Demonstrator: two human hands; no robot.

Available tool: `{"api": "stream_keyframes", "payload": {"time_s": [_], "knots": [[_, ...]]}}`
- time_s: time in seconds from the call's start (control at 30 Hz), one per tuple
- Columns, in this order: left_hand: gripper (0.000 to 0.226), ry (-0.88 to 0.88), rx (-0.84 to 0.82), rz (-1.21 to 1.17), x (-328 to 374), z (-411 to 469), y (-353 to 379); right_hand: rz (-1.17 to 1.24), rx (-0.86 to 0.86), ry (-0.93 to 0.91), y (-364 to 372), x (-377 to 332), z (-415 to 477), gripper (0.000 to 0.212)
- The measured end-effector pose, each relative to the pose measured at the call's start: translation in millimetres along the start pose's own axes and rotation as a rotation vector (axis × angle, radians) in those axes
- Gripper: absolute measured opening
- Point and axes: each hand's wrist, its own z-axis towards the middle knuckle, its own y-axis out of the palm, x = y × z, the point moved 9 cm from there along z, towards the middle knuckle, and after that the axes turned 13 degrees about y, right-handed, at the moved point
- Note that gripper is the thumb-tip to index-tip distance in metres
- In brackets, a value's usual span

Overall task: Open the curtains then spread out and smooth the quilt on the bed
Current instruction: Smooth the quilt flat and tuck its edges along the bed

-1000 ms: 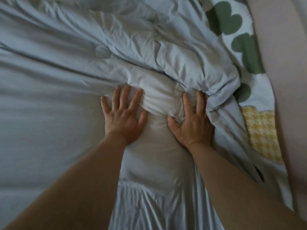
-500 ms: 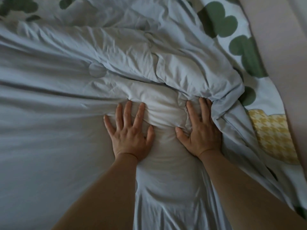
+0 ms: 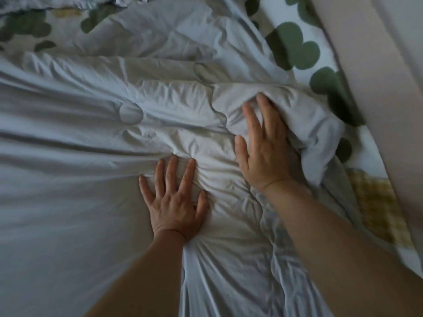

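Observation:
A pale blue-grey quilt [image 3: 68, 138] covers most of the view, creased and bunched toward the upper right. My left hand [image 3: 174, 200] lies flat on it near the middle, fingers spread, pressing a cluster of wrinkles. My right hand [image 3: 265, 149] rests palm down farther up and to the right, fingers apart. Its fingertips reach under a raised fold [image 3: 304, 115] of the quilt at the quilt's right edge. Neither hand grips the fabric.
A white bed sheet [image 3: 295, 49] with large green blotches and a yellow checked patch [image 3: 375, 207] shows past the quilt's right and top edges. A pale pinkish wall or bed side [image 3: 377, 88] runs along the right.
My right hand has slid forward and to the right, up to the bunched fold. My left hand has stayed about where it was. The view has tilted up, showing more sheet at the top.

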Motion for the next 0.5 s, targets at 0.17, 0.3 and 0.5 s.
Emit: {"api": "stream_keyframes", "payload": {"time_s": [0.17, 0.3, 0.5], "knots": [[0.073, 0.0, 0.006, 0.006, 0.7, 0.5, -0.9, -0.267, -0.175, 0.273, 2.4, 18.1, 78.5, 0.037], [0.072, -0.007, 0.005, 0.008, -0.6, 0.8, -1.7, -0.254, -0.607, 0.502, 48.4, 44.7, 64.5, 0.074], [0.072, -0.003, -0.006, 0.017, 0.9, 2.6, -1.1, -0.266, -0.555, 0.549, 52.7, 48.7, 77.9, 0.063]]}}
